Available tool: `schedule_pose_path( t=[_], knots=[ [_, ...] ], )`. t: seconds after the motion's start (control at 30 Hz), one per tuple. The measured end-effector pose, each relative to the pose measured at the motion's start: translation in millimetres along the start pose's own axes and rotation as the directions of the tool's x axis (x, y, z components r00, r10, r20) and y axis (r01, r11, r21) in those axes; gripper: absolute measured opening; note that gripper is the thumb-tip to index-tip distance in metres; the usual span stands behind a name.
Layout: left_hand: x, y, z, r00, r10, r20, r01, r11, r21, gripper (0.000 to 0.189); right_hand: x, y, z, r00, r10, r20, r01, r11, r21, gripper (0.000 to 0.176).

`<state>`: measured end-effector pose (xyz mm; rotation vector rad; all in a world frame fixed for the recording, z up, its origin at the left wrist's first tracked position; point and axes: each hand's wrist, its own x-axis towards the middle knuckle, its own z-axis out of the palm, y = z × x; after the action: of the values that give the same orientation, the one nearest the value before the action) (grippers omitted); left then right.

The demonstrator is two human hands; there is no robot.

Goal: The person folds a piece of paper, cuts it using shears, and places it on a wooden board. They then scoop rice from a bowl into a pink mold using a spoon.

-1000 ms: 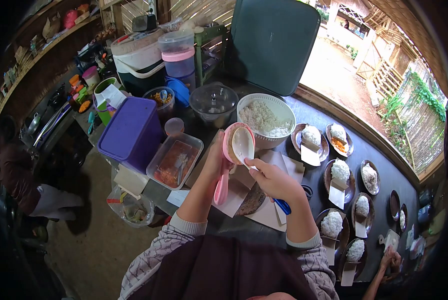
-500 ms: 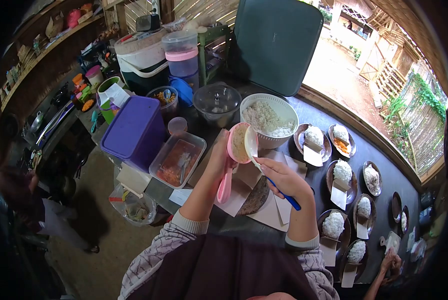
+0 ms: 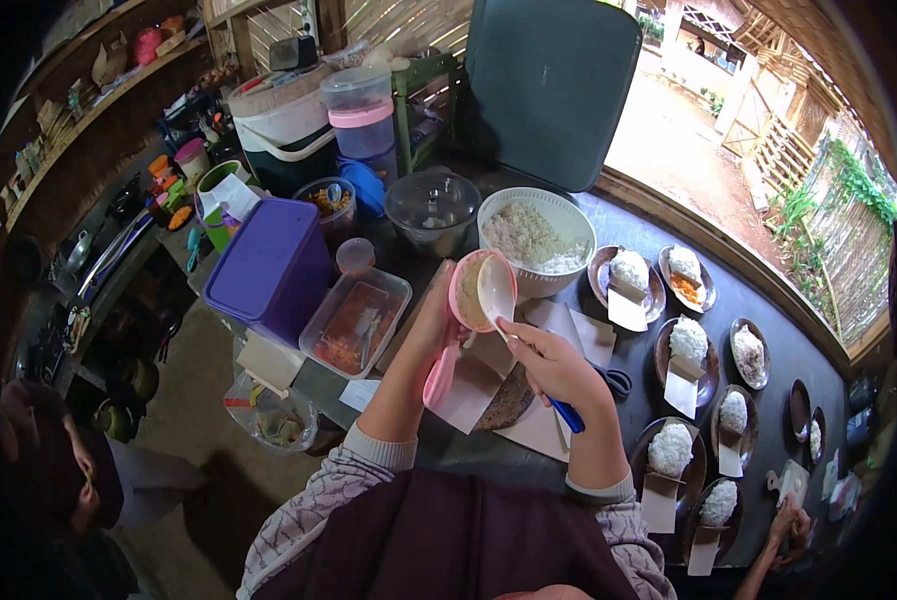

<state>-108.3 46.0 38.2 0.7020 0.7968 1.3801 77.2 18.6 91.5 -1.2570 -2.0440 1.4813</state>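
Both forearms reach forward, bent at the elbows. The left hand (image 3: 431,322) is raised with its fingers curled closed in a grip; the right hand (image 3: 546,358), just beside it, is clenched likewise.

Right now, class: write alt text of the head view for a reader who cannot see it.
The left hand holds a pink cup over a counter while the right hand holds a white spoon against it. Behind stands a bowl of rice; plates of rice line the right.
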Motion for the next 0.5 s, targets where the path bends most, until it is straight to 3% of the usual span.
schedule_pose_path(
  t=[0.17,0.3,0.37,0.5],
  knots=[
    [0,0,-5,0.998,-0.033,0.046,0.029,0.996,0.082,0.054,-12,-14,7,0.997,-0.036,-0.067,0.029,0.995,-0.100,0.038],
    [-1,-1,-6,0.994,-0.090,0.064,0.089,0.996,0.020,0.053,-7,-9,16,0.988,-0.134,-0.072,0.115,0.968,-0.225,0.036],
    [-3,-1,0,0.998,-0.051,-0.041,0.053,0.998,0.042,0.052,-11,-14,17,0.994,-0.095,-0.061,0.081,0.976,-0.204,0.036],
    [1,-11,-6,0.999,-0.024,-0.037,0.025,0.999,0.024,0.050,-13,-16,19,0.997,-0.052,-0.062,0.040,0.984,-0.173,0.036]
  ],
)
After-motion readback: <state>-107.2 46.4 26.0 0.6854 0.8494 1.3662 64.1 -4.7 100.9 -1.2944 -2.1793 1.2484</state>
